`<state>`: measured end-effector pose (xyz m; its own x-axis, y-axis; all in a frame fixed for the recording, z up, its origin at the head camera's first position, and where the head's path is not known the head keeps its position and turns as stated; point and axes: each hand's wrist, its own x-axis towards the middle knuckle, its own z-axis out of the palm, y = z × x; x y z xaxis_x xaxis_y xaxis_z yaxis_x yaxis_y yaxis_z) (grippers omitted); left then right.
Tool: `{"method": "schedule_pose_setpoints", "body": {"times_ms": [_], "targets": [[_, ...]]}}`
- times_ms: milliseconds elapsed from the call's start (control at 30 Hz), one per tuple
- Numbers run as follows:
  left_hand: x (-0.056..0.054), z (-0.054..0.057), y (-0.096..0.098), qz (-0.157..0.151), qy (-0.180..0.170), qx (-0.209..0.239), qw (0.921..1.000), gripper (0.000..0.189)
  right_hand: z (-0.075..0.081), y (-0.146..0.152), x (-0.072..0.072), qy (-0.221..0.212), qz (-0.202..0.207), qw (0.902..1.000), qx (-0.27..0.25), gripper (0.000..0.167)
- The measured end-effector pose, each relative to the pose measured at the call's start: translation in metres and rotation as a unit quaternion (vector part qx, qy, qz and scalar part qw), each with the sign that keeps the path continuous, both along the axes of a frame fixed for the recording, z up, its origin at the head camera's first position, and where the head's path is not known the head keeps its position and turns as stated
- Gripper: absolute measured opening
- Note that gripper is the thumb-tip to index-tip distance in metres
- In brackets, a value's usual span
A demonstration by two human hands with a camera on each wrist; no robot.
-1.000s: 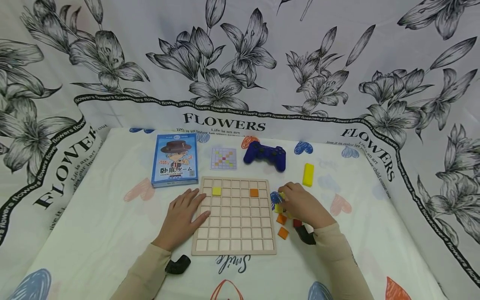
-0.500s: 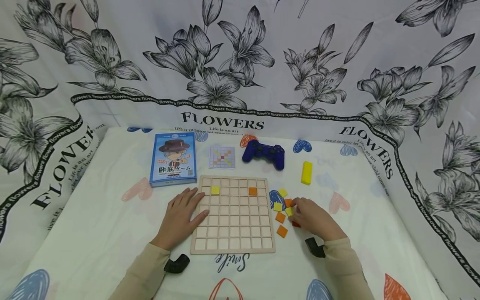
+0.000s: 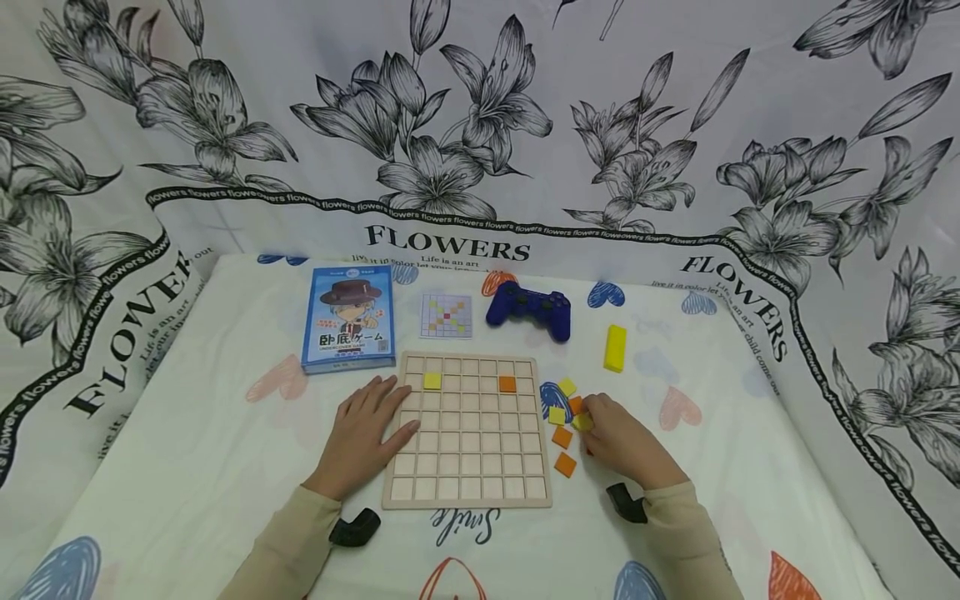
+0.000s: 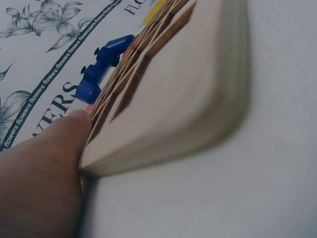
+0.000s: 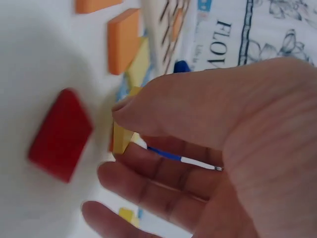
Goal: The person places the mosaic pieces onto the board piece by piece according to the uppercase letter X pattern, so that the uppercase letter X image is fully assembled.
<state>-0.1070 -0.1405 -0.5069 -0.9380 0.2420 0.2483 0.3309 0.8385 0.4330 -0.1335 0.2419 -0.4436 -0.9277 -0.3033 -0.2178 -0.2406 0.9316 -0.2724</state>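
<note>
A wooden grid board (image 3: 470, 487) lies in the middle of the table, with a yellow tile (image 3: 432, 381) and an orange tile (image 3: 507, 384) in cells near its far side. My left hand (image 3: 365, 429) rests at the board's left edge, fingers spread and relaxed, thumb over the rim. To the right of the board, my right hand (image 3: 626, 442) pinches another yellow tile (image 5: 121, 136) between thumb and index finger. Around it lie orange tiles (image 3: 562, 437), loose yellow tiles (image 3: 557, 416) and a red tile (image 5: 62, 135), which the right hand mostly hides in the head view.
Beyond the board are a blue game box (image 3: 348, 321), a small card (image 3: 446, 317) with a coloured grid pattern and a blue game controller (image 3: 529, 311). A yellow block (image 3: 615, 348) stands apart at the right. A flower-printed curtain (image 3: 480, 125) hangs behind the table.
My right hand has come back toward me from the far yellow tile to the nearer cluster, and now lifts a yellow tile slightly there. My left hand has stayed at the board's edge.
</note>
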Motion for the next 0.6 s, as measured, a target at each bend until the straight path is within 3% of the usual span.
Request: {"method": "schedule_pose_setpoints", "body": {"times_ms": [233,367,600], "targets": [[0.0,0.0,0.001,0.001,-0.002,0.0,1.0,0.061,0.015,-0.017,-0.003,0.065,0.078,0.9943,-0.031,0.02],[0.0,-0.001,0.001,0.001,-0.004,-0.002,1.0,0.061,0.021,-0.037,-0.009,0.108,0.134,0.9848,-0.021,0.018],[-0.001,-0.002,0.001,0.003,-0.008,-0.007,0.9999,0.062,0.026,-0.081,-0.025,0.132,0.2,0.9705,-0.027,0.017]]}}
